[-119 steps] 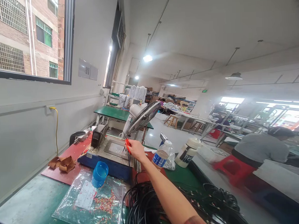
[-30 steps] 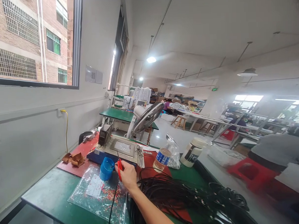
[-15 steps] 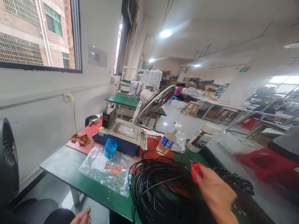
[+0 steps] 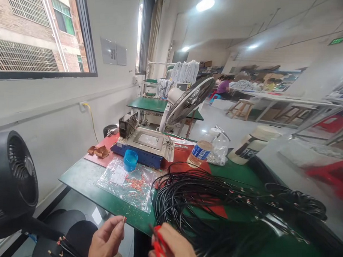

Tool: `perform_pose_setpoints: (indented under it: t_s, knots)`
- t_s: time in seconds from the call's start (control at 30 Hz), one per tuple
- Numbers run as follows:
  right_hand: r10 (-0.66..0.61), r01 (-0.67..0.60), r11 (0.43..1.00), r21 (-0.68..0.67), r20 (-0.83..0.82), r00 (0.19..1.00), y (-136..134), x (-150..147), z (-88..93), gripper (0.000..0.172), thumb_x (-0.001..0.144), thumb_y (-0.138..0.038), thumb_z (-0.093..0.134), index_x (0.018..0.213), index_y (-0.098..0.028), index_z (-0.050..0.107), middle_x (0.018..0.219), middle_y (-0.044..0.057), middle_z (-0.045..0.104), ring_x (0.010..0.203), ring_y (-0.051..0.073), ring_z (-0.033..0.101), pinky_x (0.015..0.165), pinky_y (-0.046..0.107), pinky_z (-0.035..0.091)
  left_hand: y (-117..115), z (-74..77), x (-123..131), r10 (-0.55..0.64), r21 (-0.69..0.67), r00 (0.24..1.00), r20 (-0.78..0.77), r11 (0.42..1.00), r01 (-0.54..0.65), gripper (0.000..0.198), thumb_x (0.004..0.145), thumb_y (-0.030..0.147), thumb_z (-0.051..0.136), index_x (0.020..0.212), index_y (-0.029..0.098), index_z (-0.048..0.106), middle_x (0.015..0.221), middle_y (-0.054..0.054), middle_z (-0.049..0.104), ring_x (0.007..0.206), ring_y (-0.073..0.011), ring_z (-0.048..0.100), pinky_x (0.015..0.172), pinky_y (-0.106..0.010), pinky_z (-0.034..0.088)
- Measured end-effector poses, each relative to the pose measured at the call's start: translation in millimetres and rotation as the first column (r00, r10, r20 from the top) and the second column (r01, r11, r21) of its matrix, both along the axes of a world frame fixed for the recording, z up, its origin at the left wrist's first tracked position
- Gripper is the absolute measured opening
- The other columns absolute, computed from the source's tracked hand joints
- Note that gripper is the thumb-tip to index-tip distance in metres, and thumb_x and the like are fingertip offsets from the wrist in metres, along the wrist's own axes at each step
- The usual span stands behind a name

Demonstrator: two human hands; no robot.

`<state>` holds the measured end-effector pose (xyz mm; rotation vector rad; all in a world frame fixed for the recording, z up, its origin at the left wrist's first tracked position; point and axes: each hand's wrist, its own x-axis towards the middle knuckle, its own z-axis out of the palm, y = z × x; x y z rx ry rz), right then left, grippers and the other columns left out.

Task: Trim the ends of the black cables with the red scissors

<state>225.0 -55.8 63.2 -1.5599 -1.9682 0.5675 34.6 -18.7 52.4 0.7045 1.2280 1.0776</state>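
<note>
Low in the view, my left hand is closed in a pinch. A small reddish wire end pokes out between thumb and forefinger. To its right, my right hand grips red-handled pliers, their dark jaws pointing toward my left hand but apart from it. A large coil of black cable lies on the green table just beyond my right hand. At the lower left, several black cable ends show bare reddish and pale wire tips.
A plastic bag with orange-red bits lies flat beside a blue cup. Behind stand a blue-based machine, a labelled bottle and a white jar. A black fan is at left; a person sits far back.
My right hand with the pliers has come from the right side of the cable coil to near my left hand. My left hand has risen further into view. The camera has turned slightly.
</note>
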Motion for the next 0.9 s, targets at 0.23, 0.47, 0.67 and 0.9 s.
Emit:
perform_pose_setpoints:
  t_s: [0.23, 0.47, 0.67, 0.9]
  knots:
    - [0.072, -0.080, 0.982, -0.173, -0.053, 0.996, 17.4, -28.7, -11.9, 0.030, 0.070, -0.040, 0.059, 0.057, -0.018, 0.043, 0.059, -0.004, 0.043, 0.053, 0.009, 0.039, 0.047, 0.020, 0.023, 4.1, 13.1, 9.5, -0.118, 0.105, 0.984, -0.130, 0.986, 0.132, 0.036, 0.065, 0.048, 0.063, 0.079, 0.015, 0.063, 0.045, 0.005, 0.043, 0.043, -0.0067, 0.028, 0.043, -0.022, 0.021]
    - [0.036, -0.054, 0.973, -0.226, -0.082, 0.996, 22.8, -24.3, -5.4, 0.024, 0.072, -0.034, 0.057, 0.057, -0.017, 0.047, 0.060, -0.002, 0.048, 0.057, 0.010, 0.044, 0.051, 0.020, 0.026, 14.7, 9.0, 13.9, -0.174, 0.161, 0.960, -0.220, 0.964, 0.211, 0.032, 0.067, 0.047, 0.061, 0.075, 0.017, 0.064, 0.045, 0.004, 0.045, 0.044, -0.0095, 0.035, 0.047, -0.024, 0.030]
    - [-0.031, 0.008, 0.978, -0.211, -0.108, 0.994, 30.1, -20.0, -4.4, 0.028, 0.068, -0.027, 0.055, 0.050, -0.017, 0.036, 0.054, -0.003, 0.044, 0.051, 0.008, 0.040, 0.047, 0.021, 0.021, 33.1, 6.7, 12.5, -0.292, 0.197, 0.918, -0.269, 0.916, 0.349, 0.034, 0.070, 0.048, 0.057, 0.076, 0.015, 0.064, 0.048, 0.003, 0.047, 0.050, -0.0122, 0.042, 0.051, -0.025, 0.033]
    - [-0.112, 0.011, 0.970, -0.242, -0.406, 0.907, 47.2, -16.3, -7.8, 0.042, 0.075, -0.049, 0.048, 0.051, -0.018, 0.033, 0.047, -0.005, 0.031, 0.042, 0.006, 0.034, 0.041, 0.019, 0.020, 38.2, 7.6, 22.4, -0.219, 0.167, 0.970, -0.103, 0.958, 0.234, 0.037, 0.064, 0.047, 0.065, 0.082, 0.015, 0.065, 0.050, 0.003, 0.050, 0.040, -0.0035, 0.022, 0.041, -0.022, 0.015]
